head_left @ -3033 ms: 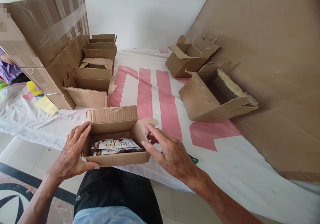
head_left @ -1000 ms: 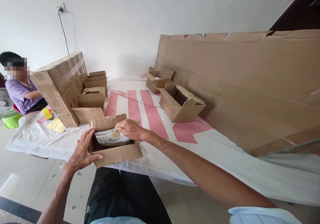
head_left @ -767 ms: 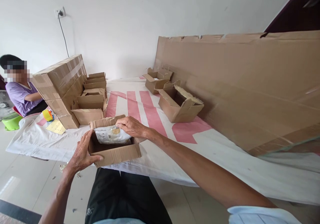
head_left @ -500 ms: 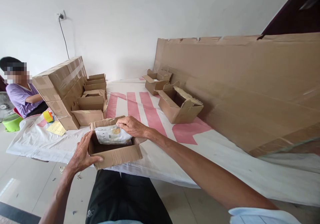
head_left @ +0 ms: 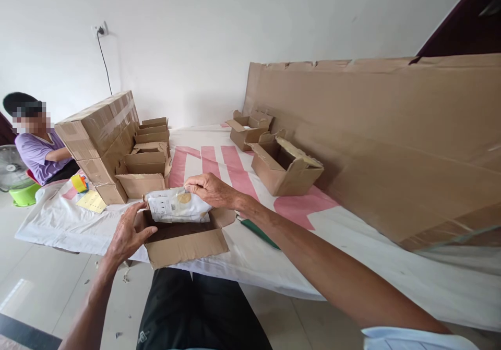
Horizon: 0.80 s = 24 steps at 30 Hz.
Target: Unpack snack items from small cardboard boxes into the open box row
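An open cardboard box (head_left: 188,248) stands near the table's front edge, in front of my body. My right hand (head_left: 209,189) pinches the top right edge of a white printed pouch (head_left: 178,206) with a yellowish round pattern. The pouch tilts up at the back of the box, its lower edge just above the opening. My left hand (head_left: 129,230) rests at the box's left end, with thumb and fingers spread apart around the corner. The inside of the box is dark, so its contents are hard to make out.
Sealed cartons (head_left: 97,131) are stacked at left, beside several open boxes (head_left: 143,170). Two more boxes (head_left: 287,167) stand right of centre, before a large cardboard sheet (head_left: 371,141). A dark green item (head_left: 258,232) lies under my right forearm. Another person (head_left: 43,149) sits at far left.
My right hand has lifted the pouch slightly higher out of the box. The left thumb has moved from the front flap to the left end. A green item now shows under my right forearm.
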Tool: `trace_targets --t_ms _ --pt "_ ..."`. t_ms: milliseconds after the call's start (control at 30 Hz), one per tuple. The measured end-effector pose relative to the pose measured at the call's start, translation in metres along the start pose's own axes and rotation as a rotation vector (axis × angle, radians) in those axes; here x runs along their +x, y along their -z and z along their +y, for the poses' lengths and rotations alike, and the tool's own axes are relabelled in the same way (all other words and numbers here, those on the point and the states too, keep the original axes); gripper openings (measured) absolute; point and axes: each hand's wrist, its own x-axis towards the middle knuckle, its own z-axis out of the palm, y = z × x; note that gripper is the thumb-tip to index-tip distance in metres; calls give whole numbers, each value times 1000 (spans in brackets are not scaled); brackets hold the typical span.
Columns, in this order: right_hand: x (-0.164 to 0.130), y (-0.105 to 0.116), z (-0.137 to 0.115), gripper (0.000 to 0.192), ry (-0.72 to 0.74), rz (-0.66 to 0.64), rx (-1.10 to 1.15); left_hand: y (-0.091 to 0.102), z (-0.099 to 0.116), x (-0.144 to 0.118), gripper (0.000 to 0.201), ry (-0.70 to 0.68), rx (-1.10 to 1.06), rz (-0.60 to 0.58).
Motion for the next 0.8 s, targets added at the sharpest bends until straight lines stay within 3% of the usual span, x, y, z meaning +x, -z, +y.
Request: trace_targets --t_ms 133,367,633,800 --pt "7 7 -11 38 0 7 29 5 13 15 63 29 -178 6" --pt "16 15 -26 41 58 4 76 2 21 31 61 79 -518 -91" --pt "25 18 -23 43 80 26 115 0 15 34 62 119 -715 -156" --pt "31 19 -23 42 79 41 145 -2 19 35 60 150 -772 -115"
